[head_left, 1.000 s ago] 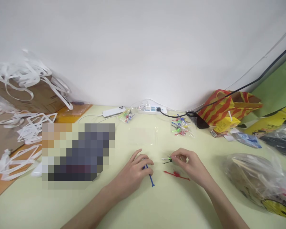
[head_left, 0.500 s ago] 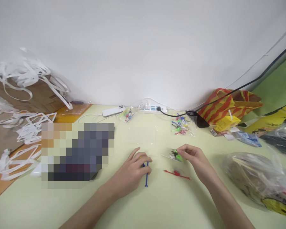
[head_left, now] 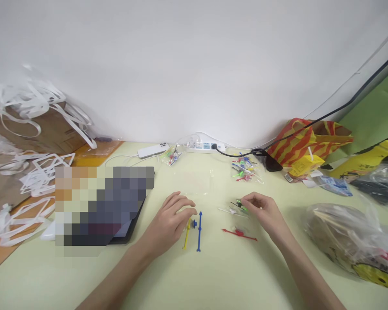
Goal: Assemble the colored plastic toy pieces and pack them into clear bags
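**Two hands among small plastic sticks on a pale green tabletop**

The left hand [head_left: 171, 219] rests on the tabletop [head_left: 213, 275], fingers loosely curled, grip pressed on the tops of a yellow stick [head_left: 187, 234] and a blue stick [head_left: 199, 232], which lie side by side just beside it. The right hand [head_left: 261, 211] pinches a small bundle of green, black and white sticks [head_left: 238, 206] at its fingertips. A red stick [head_left: 239, 234] lies flat near that hand. A clear bag of coloured sticks [head_left: 244, 172] sits farther back.
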Motion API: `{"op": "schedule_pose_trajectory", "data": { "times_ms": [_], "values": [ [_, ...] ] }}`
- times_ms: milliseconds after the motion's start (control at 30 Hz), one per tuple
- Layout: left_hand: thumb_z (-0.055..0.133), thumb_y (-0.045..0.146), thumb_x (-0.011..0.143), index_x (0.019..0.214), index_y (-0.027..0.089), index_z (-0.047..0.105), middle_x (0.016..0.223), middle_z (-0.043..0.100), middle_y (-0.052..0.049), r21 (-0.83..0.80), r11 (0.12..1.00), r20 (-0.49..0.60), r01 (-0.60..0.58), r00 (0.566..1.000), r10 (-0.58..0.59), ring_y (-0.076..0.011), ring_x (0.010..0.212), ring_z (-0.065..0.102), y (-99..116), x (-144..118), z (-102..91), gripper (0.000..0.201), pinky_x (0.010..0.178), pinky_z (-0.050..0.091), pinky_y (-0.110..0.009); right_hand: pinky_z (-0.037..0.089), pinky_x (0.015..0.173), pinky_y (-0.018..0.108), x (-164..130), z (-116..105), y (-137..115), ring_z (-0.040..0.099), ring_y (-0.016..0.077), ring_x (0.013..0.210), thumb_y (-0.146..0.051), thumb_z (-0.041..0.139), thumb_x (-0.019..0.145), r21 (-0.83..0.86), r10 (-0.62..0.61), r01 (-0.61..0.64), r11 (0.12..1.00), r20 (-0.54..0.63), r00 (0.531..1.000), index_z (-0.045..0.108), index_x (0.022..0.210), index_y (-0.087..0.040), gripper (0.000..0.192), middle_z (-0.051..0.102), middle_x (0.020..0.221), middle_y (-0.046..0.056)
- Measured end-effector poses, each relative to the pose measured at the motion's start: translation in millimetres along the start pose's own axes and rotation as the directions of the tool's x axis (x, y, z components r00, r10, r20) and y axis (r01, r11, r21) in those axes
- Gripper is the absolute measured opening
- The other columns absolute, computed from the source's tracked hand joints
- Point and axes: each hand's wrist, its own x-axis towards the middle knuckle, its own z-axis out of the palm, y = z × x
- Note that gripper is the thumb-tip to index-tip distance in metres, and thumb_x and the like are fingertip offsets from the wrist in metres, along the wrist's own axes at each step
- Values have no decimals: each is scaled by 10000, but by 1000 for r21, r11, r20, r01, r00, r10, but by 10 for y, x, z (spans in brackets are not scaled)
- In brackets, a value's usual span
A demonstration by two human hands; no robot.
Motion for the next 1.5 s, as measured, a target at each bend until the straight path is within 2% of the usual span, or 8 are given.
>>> {"op": "schedule_pose_trajectory", "data": {
  "times_ms": [333,500,633,900,1067,1300,1400,1500],
  "values": [
    [473,72,980,1066,216,630,1090,668,-54,-32,999,-4,-5,1000,5,-191,1088,580,-1,6,34,229,1129,383,-505,456,766,350,55,-226,102,613,233,828,-527,448,974,-321,-135,151,935,71,988,705,1118,-237,414,707,1040,81],
    [481,78,987,1112,214,611,1113,669,-53,-55,998,-6,17,1000,-18,-195,1114,567,-36,-18,53,225,1136,372,-503,443,855,400,56,-371,127,593,279,973,-542,523,933,-475,-183,250,844,184,966,718,1012,-253,357,664,995,92],
    [480,89,993,1118,216,612,1103,672,-54,-63,998,2,22,1000,-22,-201,1110,565,-29,-13,49,222,1118,388,-495,444,818,387,65,-341,171,594,255,904,-446,506,937,-512,-126,237,825,241,962,685,887,-231,284,664,952,83],
    [487,114,994,1114,221,635,1079,683,-55,-61,997,-14,39,999,-40,-202,1089,591,0,16,26,219,1085,429,-475,432,713,332,101,-306,266,599,213,801,-322,505,888,-556,-101,214,803,227,969,614,791,-219,179,652,882,56],
    [476,130,1004,1116,222,641,1075,684,-61,-64,997,-4,46,999,-47,-205,1082,597,3,16,24,220,1078,436,-487,395,620,310,110,-358,337,582,206,706,-339,588,828,-583,-65,127,803,126,990,579,826,-236,104,642,775,22],
    [481,148,1009,1129,224,639,1061,683,-61,-93,994,-17,57,998,-59,-201,1062,601,-2,18,32,213,1076,434,-481,406,622,318,101,-398,301,595,205,682,-348,611,815,-507,-70,37,861,-46,997,562,878,-236,138,646,759,19],
    [484,148,1009,1125,224,638,1056,681,-57,-101,993,-22,64,998,-66,-198,1055,600,-5,16,31,208,1075,432,-473,459,673,327,18,-375,83,610,210,761,-411,636,842,-314,-122,75,947,-134,983,568,906,-224,209,645,850,39],
    [489,139,1007,1129,223,633,1061,676,-55,-112,991,-14,73,997,-75,-198,1065,586,-3,14,35,207,1078,423,-464,495,710,314,-182,-239,-215,615,198,821,-440,648,880,9,-175,175,985,103,979,587,976,-233,237,648,966,45]
  ]
}}
